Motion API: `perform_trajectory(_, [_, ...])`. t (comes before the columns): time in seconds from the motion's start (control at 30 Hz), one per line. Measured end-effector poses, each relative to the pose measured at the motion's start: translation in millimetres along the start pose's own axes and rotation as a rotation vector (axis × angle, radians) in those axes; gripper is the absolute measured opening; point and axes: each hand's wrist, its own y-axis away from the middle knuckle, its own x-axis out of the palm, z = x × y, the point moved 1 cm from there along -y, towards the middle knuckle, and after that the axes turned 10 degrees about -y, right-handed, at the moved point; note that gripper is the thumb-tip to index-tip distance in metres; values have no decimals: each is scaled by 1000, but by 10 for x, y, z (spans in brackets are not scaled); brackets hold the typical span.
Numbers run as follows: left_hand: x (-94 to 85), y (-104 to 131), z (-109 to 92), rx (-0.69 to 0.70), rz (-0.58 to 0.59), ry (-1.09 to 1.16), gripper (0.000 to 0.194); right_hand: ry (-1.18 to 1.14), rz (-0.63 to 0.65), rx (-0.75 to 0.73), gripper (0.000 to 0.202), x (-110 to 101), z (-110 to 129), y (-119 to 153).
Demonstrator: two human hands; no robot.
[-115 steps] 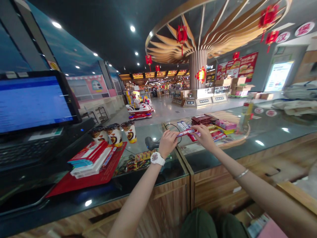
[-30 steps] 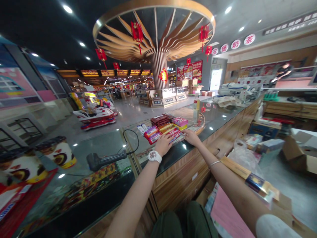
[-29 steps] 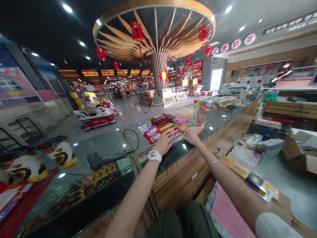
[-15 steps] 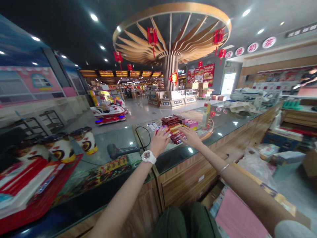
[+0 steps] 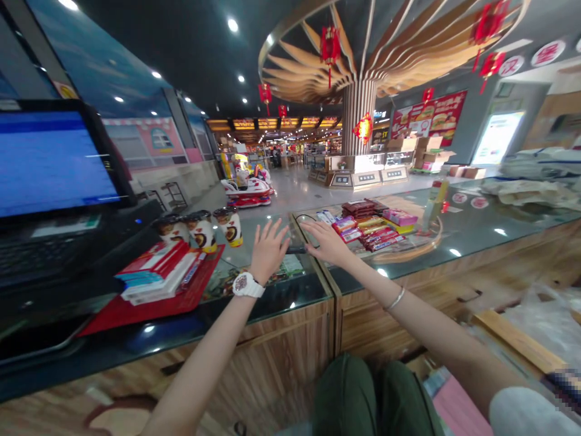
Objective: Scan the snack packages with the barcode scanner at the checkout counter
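Note:
My left hand (image 5: pixel 269 251), with a white watch on the wrist, hovers over the glass counter with its fingers spread and nothing in it. My right hand (image 5: pixel 330 243) has its fingers stretched out to the left. Between the two hands shows a short dark part of the handheld scanner (image 5: pixel 297 249); the rest is hidden behind them. Whether either hand touches it I cannot tell. Right of my right hand lie packaged snacks: dark red packets (image 5: pixel 361 208), red bars (image 5: pixel 382 238), purple packets (image 5: pixel 347 229) and a pink box (image 5: pixel 399 217).
On the left, a red mat (image 5: pixel 149 312) bears red and white packs (image 5: pixel 157 266). Several patterned cups (image 5: pixel 229 227) stand behind it, and a monitor (image 5: pixel 54 160) is farther left. A bottle (image 5: pixel 436 203) stands right of the snacks. Wooden drawers (image 5: pixel 385 321) front the counter.
Both hands have moved left, off the snacks, toward the scanner. My view has turned left, bringing the monitor into sight.

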Motion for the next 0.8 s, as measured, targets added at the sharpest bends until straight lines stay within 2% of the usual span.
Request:
perform_trajectory(0.3, [-162,559,754,-203,20,-150,40,-117,94,-96,62,842,467,-542])
perform_trajectory(0.5, [-139,893,1200,-412,7,-258,39,-179,133,-150,60,1406,671,-857])
perform_trajectory(0.63, [-70,1097,1380,-489,41,-301,40,-220,169,-194,58,1759,774,-1035])
perform_trajectory(0.8, [1,1220,1427,-567,120,-313,48,-265,208,-190,57,2203,878,-1200])
